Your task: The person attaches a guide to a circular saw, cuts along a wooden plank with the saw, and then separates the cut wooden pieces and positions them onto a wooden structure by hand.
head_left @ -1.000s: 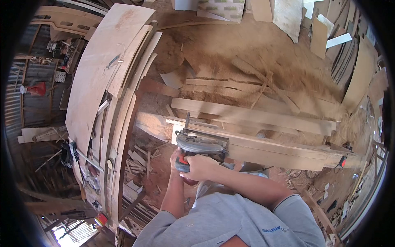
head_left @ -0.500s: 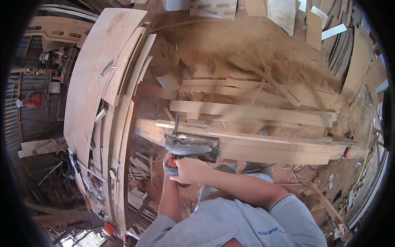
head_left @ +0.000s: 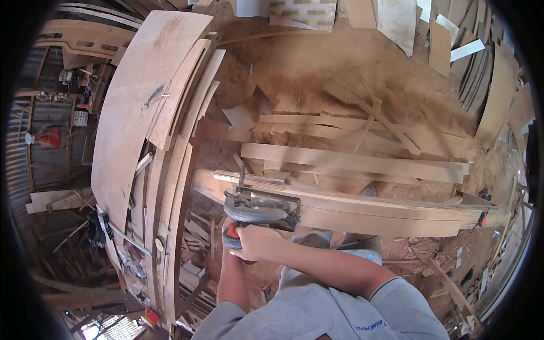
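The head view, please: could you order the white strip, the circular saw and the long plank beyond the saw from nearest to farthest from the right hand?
1. Circular saw: gripped by the right hand, just ahead.
2. Long plank: beyond the saw, extending right.
3. White strip: far upper right.

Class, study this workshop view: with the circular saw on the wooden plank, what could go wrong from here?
1. The circular saw might bind in the wooden plank and kick back; the right hand grips it close behind the blade housing, so it could be jolted.

2. Loose wood offcuts lie scattered to the left of the saw, and might trip someone shifting their stance that way.
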Tool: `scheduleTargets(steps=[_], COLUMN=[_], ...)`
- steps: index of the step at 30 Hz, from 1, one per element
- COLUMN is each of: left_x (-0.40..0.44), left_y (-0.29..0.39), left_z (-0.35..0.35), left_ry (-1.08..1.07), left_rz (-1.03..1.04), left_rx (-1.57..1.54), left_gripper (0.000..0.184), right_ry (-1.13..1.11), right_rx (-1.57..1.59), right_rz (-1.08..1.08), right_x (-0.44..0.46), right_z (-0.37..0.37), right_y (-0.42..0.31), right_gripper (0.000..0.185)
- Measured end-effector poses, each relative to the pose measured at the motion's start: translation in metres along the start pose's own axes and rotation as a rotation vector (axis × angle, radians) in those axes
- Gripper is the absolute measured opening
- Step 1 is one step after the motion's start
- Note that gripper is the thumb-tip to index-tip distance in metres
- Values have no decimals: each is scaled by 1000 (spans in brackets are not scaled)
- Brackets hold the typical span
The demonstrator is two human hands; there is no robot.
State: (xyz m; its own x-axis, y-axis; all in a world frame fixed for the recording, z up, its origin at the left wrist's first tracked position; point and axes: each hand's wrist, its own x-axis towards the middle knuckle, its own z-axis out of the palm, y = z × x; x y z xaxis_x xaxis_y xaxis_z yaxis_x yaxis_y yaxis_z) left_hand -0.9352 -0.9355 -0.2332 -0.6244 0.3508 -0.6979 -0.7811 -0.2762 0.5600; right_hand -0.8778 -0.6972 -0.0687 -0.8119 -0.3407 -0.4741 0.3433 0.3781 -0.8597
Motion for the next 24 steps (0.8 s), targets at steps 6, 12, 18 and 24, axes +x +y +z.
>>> scheduleTargets(steps=[6,12,18,24], left_x=[-2,-3,1,2], left_y=[12,22,36,50], left_z=[-5,-8,-13,-16], left_ry=[12,21,19,17], left_rz=[24,46,83,119], left_rx=[13,28,58,85], left_gripper=[32,31,30,28], right_ry=[-10,-26,-5,-19], right_rx=[-1,-19,5,-23], right_rz=[-7,-20,-44,-77], right_x=[10,24,32,47], right_z=[1,6,4,8], right_y=[-5,-9,-18,-23], right_gripper=[54,60,60,61])
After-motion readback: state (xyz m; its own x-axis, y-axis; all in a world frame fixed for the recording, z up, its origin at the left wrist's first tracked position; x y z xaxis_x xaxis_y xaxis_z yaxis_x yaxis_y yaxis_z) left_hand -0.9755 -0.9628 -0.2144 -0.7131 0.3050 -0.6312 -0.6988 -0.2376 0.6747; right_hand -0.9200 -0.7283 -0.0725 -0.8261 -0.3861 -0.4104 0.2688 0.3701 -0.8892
